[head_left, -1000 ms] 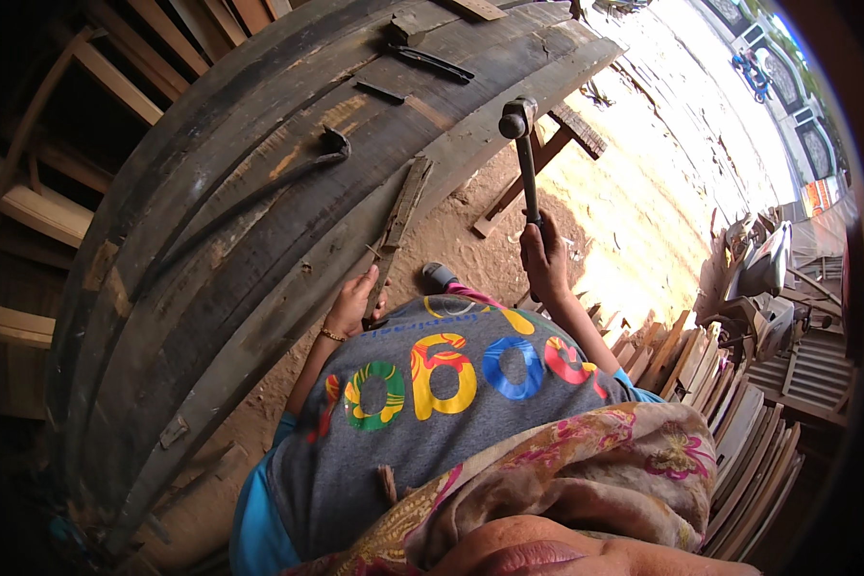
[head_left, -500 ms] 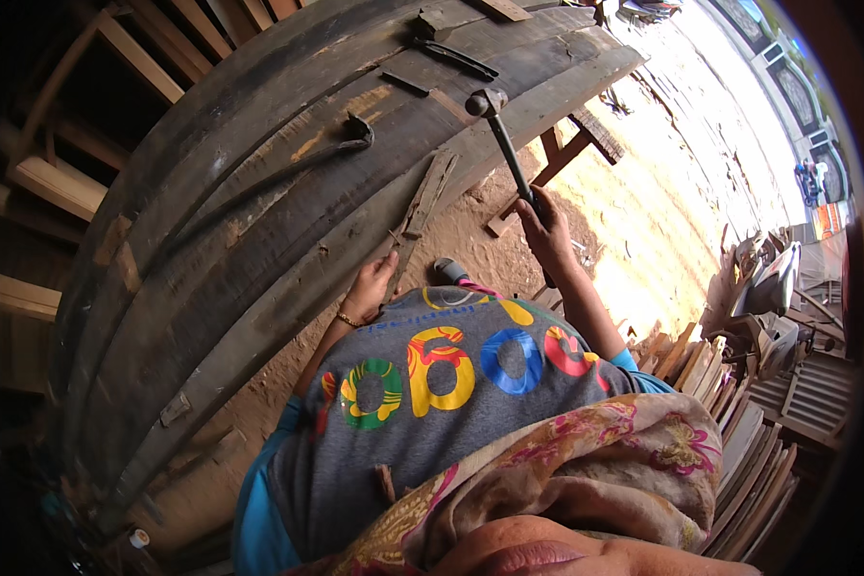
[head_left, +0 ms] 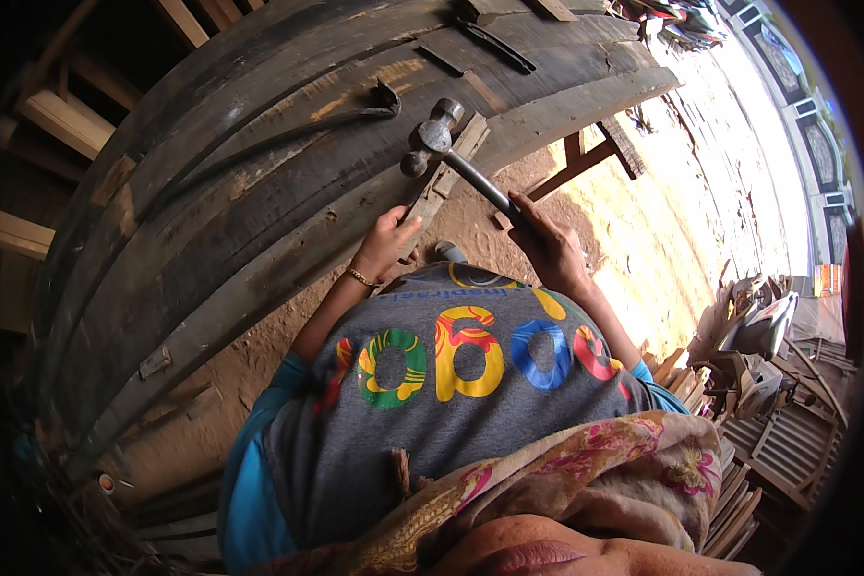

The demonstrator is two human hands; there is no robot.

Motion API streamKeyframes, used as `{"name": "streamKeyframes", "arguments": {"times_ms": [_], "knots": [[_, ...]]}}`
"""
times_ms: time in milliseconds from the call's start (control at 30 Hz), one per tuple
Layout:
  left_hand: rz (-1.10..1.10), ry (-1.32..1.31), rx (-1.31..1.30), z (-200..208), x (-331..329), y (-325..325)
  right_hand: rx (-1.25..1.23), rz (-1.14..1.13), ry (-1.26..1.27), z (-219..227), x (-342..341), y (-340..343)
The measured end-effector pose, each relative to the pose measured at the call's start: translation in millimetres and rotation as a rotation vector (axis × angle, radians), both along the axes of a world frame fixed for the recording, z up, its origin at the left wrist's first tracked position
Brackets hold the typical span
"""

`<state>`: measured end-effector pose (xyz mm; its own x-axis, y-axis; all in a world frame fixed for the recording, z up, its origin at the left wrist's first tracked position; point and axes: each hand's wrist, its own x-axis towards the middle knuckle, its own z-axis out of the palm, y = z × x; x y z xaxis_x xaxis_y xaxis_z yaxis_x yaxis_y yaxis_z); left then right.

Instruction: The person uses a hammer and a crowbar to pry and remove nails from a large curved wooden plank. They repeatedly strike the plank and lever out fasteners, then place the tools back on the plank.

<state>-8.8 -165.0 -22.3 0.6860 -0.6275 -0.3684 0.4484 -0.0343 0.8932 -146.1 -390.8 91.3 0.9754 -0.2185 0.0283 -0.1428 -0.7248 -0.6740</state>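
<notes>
My right hand (head_left: 553, 252) is closed round the dark handle of a ball-peen hammer (head_left: 438, 134). The steel head hangs over a narrow weathered wooden strip (head_left: 436, 196); whether the two touch, I cannot tell. My left hand (head_left: 386, 244), with a bracelet at the wrist, grips the near end of that strip. The strip slants up and away along the edge of a large curved hull of dark planks (head_left: 288, 202), and the hammer covers part of it. Some of the left fingers are hidden behind the wood.
On the hull lie a long dark bar with a hooked end (head_left: 386, 100) and several dark metal pieces (head_left: 497, 46). A wooden trestle (head_left: 595, 158) stands beyond my right hand. Stacked boards (head_left: 734, 504) lie at the lower right. Timber ribs (head_left: 67, 120) rise at the left.
The hammer has swung left and down, from raised beside the hull to over the wooden strip. My left hand still grips the strip. The whole view has shifted slightly.
</notes>
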Motion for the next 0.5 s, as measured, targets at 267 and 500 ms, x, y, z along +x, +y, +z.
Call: {"name": "streamKeyframes", "arguments": {"times_ms": [267, 500], "knots": [[-0.043, 0.138, 0.03, 16.7, 21.8, -3.0, -0.117, 0.059, -0.059, 17.7, 10.9, -18.2], [-0.074, -0.515, 0.086, 3.6, 53.7, -41.3, -0.127, -0.035, -0.185, -2.4, 11.4, -45.5]]}}
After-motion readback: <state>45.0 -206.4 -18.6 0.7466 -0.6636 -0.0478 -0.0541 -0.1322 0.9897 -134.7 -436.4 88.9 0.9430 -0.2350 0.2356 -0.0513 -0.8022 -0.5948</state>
